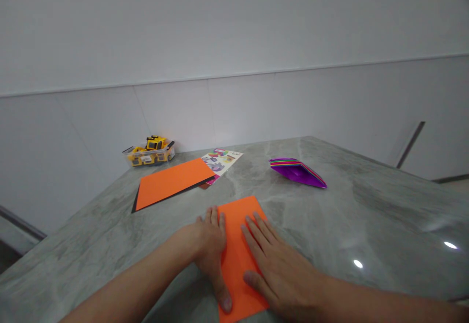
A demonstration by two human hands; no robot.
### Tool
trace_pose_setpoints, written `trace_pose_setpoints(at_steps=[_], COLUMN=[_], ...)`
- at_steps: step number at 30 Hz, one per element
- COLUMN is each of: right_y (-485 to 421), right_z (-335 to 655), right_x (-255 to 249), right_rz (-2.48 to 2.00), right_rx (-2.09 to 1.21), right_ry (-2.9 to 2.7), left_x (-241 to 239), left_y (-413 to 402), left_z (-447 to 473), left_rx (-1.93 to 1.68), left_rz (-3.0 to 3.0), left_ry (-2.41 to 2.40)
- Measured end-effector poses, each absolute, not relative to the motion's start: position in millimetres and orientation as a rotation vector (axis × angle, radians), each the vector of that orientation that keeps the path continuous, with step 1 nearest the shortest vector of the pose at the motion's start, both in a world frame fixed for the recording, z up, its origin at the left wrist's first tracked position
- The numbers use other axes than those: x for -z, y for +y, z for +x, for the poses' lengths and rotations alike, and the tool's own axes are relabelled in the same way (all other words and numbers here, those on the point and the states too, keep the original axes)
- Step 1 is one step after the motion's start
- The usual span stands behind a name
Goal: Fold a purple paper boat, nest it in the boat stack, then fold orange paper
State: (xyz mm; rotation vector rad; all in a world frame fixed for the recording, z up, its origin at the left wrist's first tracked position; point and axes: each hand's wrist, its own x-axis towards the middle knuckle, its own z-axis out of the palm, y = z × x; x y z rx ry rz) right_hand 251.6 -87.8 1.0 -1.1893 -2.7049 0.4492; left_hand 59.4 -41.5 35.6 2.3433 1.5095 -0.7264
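An orange sheet of paper [234, 269], long and narrow, lies on the grey marbled table in front of me. Along its left edge rests my left hand [212, 249], fingers stretched forward and the thumb on the paper near its lower left. My right hand [273, 264] lies flat across the right side of the sheet, its fingers spread and pointing away from me. Neither hand grips anything. Parts of both long edges are hidden under the hands.
Orange and dark sheets [176, 181] lie at the left, partly over a colourful printed leaflet [223, 159]. Behind them stands a clear plastic box [150, 157] with a yellow toy vehicle [156, 143]. Folded purple and multicoloured paper [296, 171] sits at the back right.
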Motion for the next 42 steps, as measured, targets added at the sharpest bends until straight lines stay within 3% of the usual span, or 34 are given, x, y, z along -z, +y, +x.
trace_pose_setpoints(at_steps=[36,42], right_y=[-58.0,-49.7], right_z=[252.7,252.0], right_x=[5.1,8.1], right_rz=[-1.418,-1.381], right_rx=[-0.278,-0.369], right_ry=[-2.611,-2.605], left_x=[-49.5,-37.0], left_y=[-45.2,-45.3], left_z=[73.2,52.7], left_rx=[0.826,0.629], left_rz=[2.336,2.361], left_ry=[1.537,1.432])
